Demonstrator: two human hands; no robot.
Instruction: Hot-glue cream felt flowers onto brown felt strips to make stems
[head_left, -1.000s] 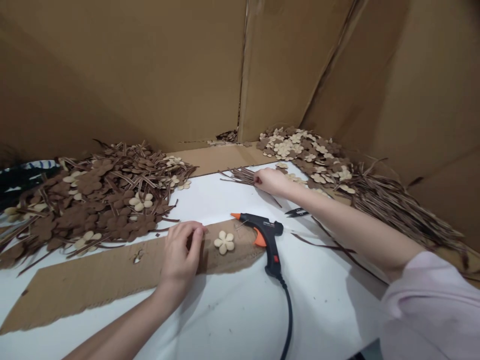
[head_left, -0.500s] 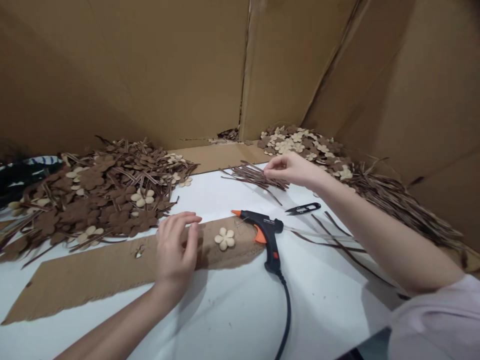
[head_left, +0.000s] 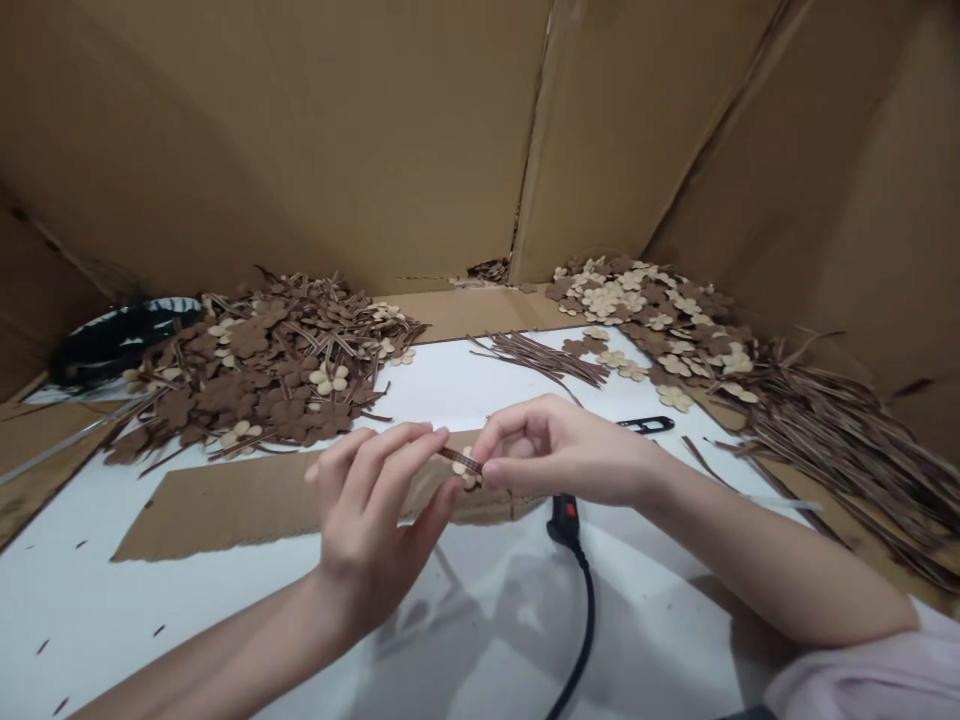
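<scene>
In front of me, my right hand (head_left: 559, 450) pinches a short brown strip (head_left: 461, 460) between thumb and fingertips. My left hand (head_left: 379, 490) is at the strip's other end, thumb and fingers apart; whether it touches the strip I cannot tell. Just beneath the strip, a cream flower cutout (head_left: 469, 481) shows partly on the torn cardboard piece (head_left: 225, 510). Most of the glue gun (head_left: 564, 520) is hidden behind my right hand; its black handle, red switch and cord show. Beyond my right wrist lie black thread snips (head_left: 649, 425), partly covered.
A heap of brown and cream flowers with strips (head_left: 262, 370) lies at the left. More flower cutouts (head_left: 622, 300) and a bundle of long strips (head_left: 847, 450) lie at the right. A small strip bunch (head_left: 540, 357) rests at the back. Cardboard walls (head_left: 300, 130) enclose the table.
My right hand has come back from the strip bunch with a strip. My left hand has lifted off the cardboard towards it. The view has shifted slightly left.
</scene>
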